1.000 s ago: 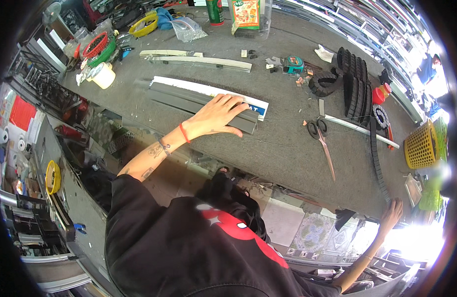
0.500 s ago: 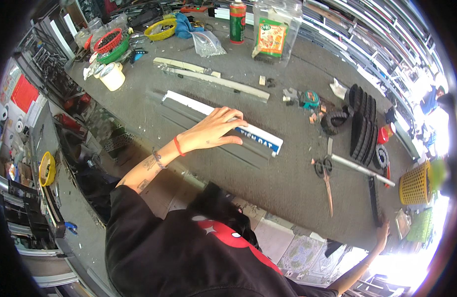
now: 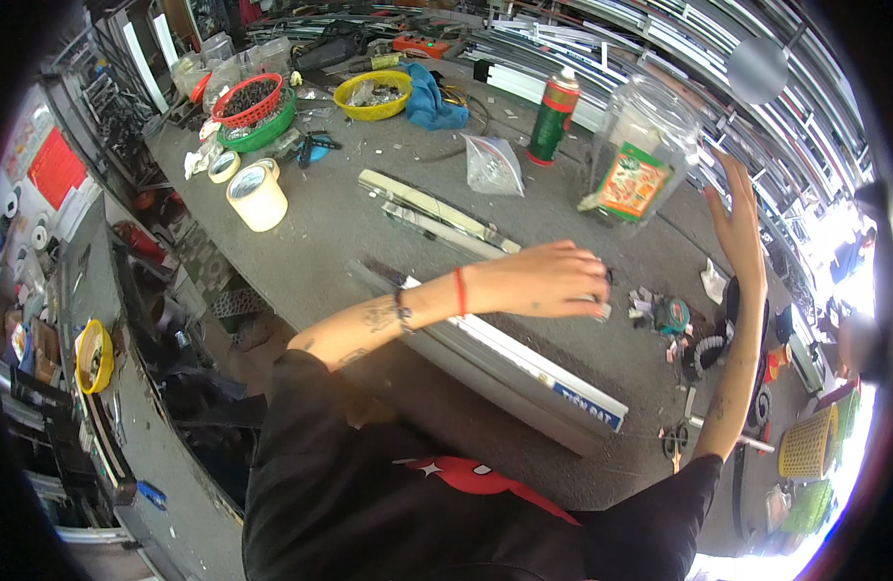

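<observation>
My left hand (image 3: 548, 281) reaches over the middle of the bench, its fingers bent down together at a small pale piece (image 3: 604, 311). Most of that piece is covered by the fingertips. Below the forearm lies a long grey and white profile (image 3: 509, 360) with a blue label at its right end. My right hand (image 3: 739, 228) is raised beside a clear plastic jar (image 3: 650, 121) with an orange and green label, fingers stretched out and holding nothing visible. Two narrow cream strips (image 3: 437, 208) lie beyond the left hand.
A spray can (image 3: 553, 116), a bag (image 3: 493, 165), a blue cloth (image 3: 435, 97) and baskets (image 3: 374, 94) stand farther back. Tape rolls (image 3: 257, 198) sit left. Near my right arm are a tape measure (image 3: 671, 315), scissors (image 3: 675, 443) and a yellow basket (image 3: 807, 443).
My left hand has left the labelled profile and moved right and away from me. My right hand has risen from the bench's near right corner toward the jar. The view has shifted.
</observation>
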{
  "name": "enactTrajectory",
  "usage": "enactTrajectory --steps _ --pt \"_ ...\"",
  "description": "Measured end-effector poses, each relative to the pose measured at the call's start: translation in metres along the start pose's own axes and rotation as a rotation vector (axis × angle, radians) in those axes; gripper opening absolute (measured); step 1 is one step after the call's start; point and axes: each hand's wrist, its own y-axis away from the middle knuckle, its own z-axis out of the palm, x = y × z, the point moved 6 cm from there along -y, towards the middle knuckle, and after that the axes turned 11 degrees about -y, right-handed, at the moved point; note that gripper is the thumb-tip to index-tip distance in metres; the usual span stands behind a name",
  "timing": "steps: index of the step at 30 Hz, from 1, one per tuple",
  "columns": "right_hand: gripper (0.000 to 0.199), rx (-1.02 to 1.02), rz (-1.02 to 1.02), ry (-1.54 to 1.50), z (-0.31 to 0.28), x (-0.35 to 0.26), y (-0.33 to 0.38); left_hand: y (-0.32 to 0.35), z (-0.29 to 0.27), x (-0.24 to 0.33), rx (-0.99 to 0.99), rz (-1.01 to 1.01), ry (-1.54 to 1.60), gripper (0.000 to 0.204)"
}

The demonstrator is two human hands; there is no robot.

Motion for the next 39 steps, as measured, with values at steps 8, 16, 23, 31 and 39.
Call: enactTrajectory --steps 8,16,23,31,39 --pt "0.049 -0.186 0.157 0.295 0.064 0.040 -0.064 -0.041 -0.008 -0.022 0.108 0.228 0.096 0.029" --pt "0.025 -0.405 0.224 0.375 0.041 -0.056 0.007 -0.053 -0.030 -0.059 0.588 0.001 -0.152 0.039" --pt "0.022 -0.373 0.146 0.200 0.052 -0.125 0.027 -0.038 -0.010 -0.059 0.446 0.058 -0.310 0.022" --pt "0.026 -0.401 0.070 0.155 0.035 -0.162 0.052 -0.002 -0.004 -0.042 0.154 0.080 -0.495 0.009" --pt "0.026 -0.413 0.188 0.146 0.029 -0.160 0.057 0.003 0.003 -0.036 0.062 0.092 -0.501 0.013"
